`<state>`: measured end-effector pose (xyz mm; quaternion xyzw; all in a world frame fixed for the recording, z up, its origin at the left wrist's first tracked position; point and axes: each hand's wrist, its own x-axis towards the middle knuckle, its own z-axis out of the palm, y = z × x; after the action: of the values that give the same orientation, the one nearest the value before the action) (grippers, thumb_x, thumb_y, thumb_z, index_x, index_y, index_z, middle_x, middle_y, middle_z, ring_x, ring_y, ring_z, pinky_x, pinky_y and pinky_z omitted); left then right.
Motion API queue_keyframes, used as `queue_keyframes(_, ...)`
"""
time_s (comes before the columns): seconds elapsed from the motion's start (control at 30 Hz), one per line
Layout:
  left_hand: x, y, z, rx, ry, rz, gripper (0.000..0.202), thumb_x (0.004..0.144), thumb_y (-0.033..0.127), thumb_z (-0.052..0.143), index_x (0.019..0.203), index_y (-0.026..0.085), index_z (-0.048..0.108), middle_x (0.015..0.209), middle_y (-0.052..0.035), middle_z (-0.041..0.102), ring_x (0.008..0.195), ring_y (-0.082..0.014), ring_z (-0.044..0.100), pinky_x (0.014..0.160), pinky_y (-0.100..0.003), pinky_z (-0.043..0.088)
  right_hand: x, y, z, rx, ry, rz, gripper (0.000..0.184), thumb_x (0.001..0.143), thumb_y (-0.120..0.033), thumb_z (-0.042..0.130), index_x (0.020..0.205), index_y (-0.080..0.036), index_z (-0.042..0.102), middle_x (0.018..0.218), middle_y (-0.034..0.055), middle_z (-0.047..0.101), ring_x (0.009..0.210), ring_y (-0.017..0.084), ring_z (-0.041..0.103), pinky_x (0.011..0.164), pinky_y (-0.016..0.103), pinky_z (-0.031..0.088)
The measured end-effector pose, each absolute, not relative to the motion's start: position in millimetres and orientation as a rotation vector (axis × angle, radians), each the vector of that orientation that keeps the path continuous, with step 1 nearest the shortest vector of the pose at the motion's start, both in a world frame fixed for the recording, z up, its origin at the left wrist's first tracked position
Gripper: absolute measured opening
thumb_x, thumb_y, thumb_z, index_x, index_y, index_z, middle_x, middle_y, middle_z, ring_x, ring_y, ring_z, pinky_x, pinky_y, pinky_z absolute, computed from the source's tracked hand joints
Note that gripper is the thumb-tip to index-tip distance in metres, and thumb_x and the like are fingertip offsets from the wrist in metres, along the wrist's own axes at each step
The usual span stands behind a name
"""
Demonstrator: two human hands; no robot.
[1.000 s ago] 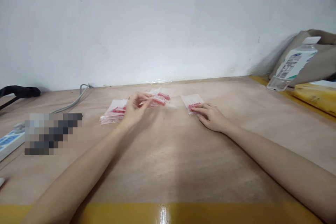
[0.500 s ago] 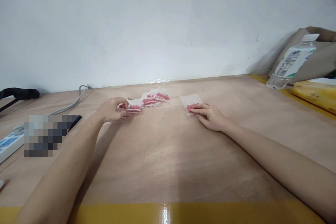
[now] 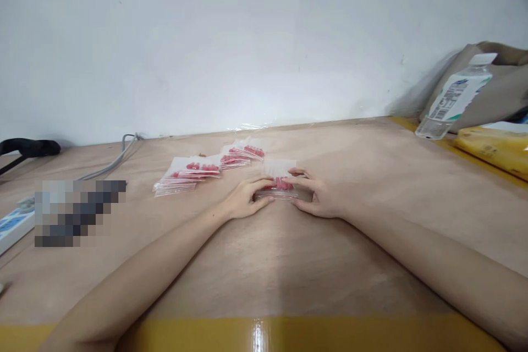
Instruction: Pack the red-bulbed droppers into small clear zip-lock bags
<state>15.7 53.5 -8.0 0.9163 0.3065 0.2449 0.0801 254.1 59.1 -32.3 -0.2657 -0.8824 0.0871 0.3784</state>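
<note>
A small clear zip bag (image 3: 281,183) with red pieces inside lies flat on the table between my hands. I cannot tell whether more than one bag is stacked there. My left hand (image 3: 246,198) grips its left edge, thumb at the near side and fingers on top. From the right, my right hand (image 3: 319,195) holds the opposite edge, its fingertips over the red pieces and its thumb by the near edge. To the left lies a fanned pile of similar zip bags (image 3: 181,173). More such bags (image 3: 241,155) overlap just behind it, also holding red pieces.
On the right stand a tilted plastic bottle (image 3: 456,99), a grey-brown bag (image 3: 503,85) and a yellow package (image 3: 493,146). A power strip (image 3: 16,225), a grey cable (image 3: 124,157) and a black strap (image 3: 31,147) lie left, beside a pixelated patch. A white wall rises behind.
My left hand has left the pile of bags and moved right to the middle. My right hand has come left and nearer, its bag now lying between both hands.
</note>
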Motion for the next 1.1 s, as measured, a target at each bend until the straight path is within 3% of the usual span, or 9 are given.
queue_keyframes(0.1,14,59,-8,2.73,0.978,0.761,0.033,0.085,0.029,0.052,0.116,0.019,0.057,0.12,-0.009,0.057,0.111,-0.0213,0.054,0.094,-0.036,0.044,257,61,-31,-0.68,-2.244,0.034,0.033,0.078,-0.022,0.054,0.111,-0.022,0.058,0.114,0.0099,0.054,0.101,0.019,0.054,0.084,0.035,0.044)
queue_keyframes(0.2,15,59,-10,2.719,1.042,0.773,0.035,0.086,0.03,0.051,0.119,0.018,0.056,0.122,-0.0106,0.056,0.112,-0.0223,0.053,0.095,-0.038,0.043,257,60,-26,-0.729,-2.311,-0.251,0.018,0.081,-0.021,0.051,0.091,-0.021,0.066,0.087,0.006,0.064,0.082,0.018,0.056,0.078,0.035,0.038)
queue_keyframes(0.3,17,56,-12,2.721,1.047,0.795,0.036,0.086,0.031,0.051,0.12,0.019,0.056,0.122,-0.0098,0.057,0.114,-0.0223,0.052,0.097,-0.039,0.042,257,58,-21,-0.765,-2.346,-0.413,0.019,0.085,-0.023,0.048,0.078,-0.019,0.066,0.068,0.0036,0.064,0.071,0.016,0.053,0.078,0.035,0.034)
queue_keyframes(0.53,17,55,-15,2.733,1.057,0.851,0.034,0.086,0.031,0.05,0.117,0.02,0.058,0.12,-0.0093,0.058,0.11,-0.0224,0.056,0.093,-0.038,0.045,258,61,-24,-0.764,-2.308,-0.4,0.017,0.085,-0.024,0.049,0.085,-0.02,0.066,0.072,0.0025,0.067,0.074,0.015,0.054,0.084,0.035,0.032)
queue_keyframes(0.8,19,57,-15,2.787,1.095,0.832,0.034,0.085,0.034,0.052,0.113,0.017,0.061,0.115,-0.0114,0.06,0.105,-0.0231,0.057,0.092,-0.038,0.046,255,62,-22,-0.823,-2.295,-0.564,0.023,0.087,-0.021,0.046,0.077,-0.021,0.067,0.072,0.0029,0.066,0.073,0.015,0.053,0.083,0.036,0.03)
queue_keyframes(1.1,25,57,-12,2.826,1.133,0.935,0.028,0.079,0.034,0.06,0.103,0.021,0.064,0.106,-0.0073,0.064,0.097,-0.023,0.059,0.089,-0.041,0.044,252,63,-19,-0.773,-2.394,-0.621,0.026,0.085,-0.011,0.041,0.074,-0.016,0.064,0.069,0.006,0.061,0.068,0.016,0.048,0.077,0.035,0.03)
